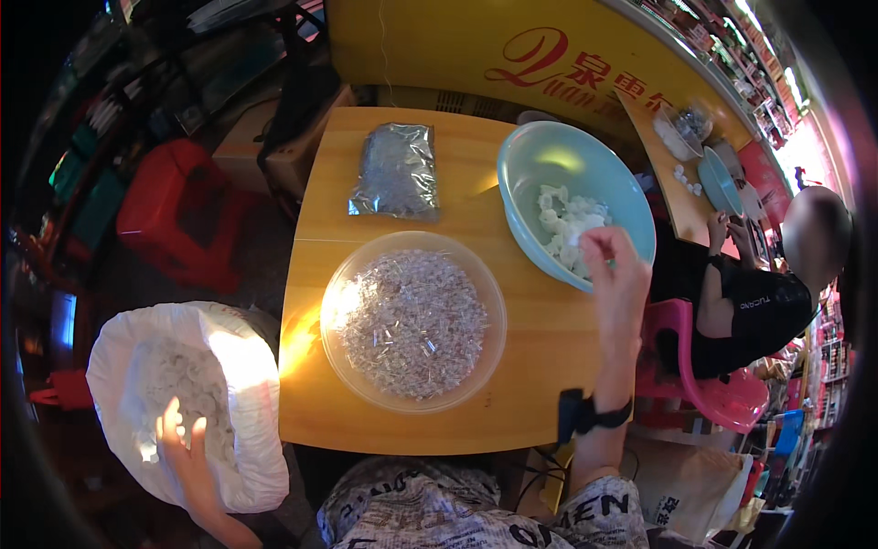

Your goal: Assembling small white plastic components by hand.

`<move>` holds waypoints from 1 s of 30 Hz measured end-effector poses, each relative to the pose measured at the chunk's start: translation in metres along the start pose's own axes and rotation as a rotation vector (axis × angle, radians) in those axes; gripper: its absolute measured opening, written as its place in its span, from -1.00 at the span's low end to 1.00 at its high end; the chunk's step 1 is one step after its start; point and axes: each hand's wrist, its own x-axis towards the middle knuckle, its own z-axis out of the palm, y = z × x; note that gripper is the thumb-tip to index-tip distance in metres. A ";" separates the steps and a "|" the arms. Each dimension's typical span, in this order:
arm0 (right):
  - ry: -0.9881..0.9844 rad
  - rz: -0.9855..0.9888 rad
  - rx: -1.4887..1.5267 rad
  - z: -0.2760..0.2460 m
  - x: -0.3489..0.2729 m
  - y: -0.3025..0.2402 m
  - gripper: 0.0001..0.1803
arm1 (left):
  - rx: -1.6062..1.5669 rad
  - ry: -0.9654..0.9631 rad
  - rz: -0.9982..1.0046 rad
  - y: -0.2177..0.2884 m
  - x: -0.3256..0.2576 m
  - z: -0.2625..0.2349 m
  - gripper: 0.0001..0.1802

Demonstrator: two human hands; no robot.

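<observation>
My left hand [181, 448] reaches down into a big white sack [247, 384] on the floor at my left, fingers spread among small whitish pieces; I cannot see anything gripped. My right hand [613, 265] hovers over the near rim of a light blue basin [530, 151] holding white pieces, fingertips pinched together, perhaps on a small piece. A black band with a device sits on that wrist. A clear round bowl [485, 302] full of tiny clear and silvery parts stands in the middle of the wooden table [540, 366].
A silvery plastic bag [396, 171] of small parts lies at the table's far side. A red stool [174, 206] stands left. At right another person in black sits on a pink chair [722, 398] by a second table with a blue bowl [718, 183].
</observation>
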 end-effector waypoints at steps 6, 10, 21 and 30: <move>-0.191 0.096 -0.415 -0.008 0.031 0.085 -0.83 | 0.259 -0.274 0.078 -0.058 0.009 0.026 -0.35; -0.300 0.110 -0.358 -0.004 0.036 0.088 -0.83 | 0.294 -0.328 -0.019 -0.016 0.015 0.026 -0.19; -0.474 -0.173 0.253 0.062 -0.040 -0.054 -0.92 | -0.285 -0.307 -0.015 0.010 0.018 0.043 -0.59; -0.642 -0.334 0.084 0.123 -0.067 -0.082 -0.91 | -0.464 -0.407 0.070 -0.006 0.022 0.060 -0.71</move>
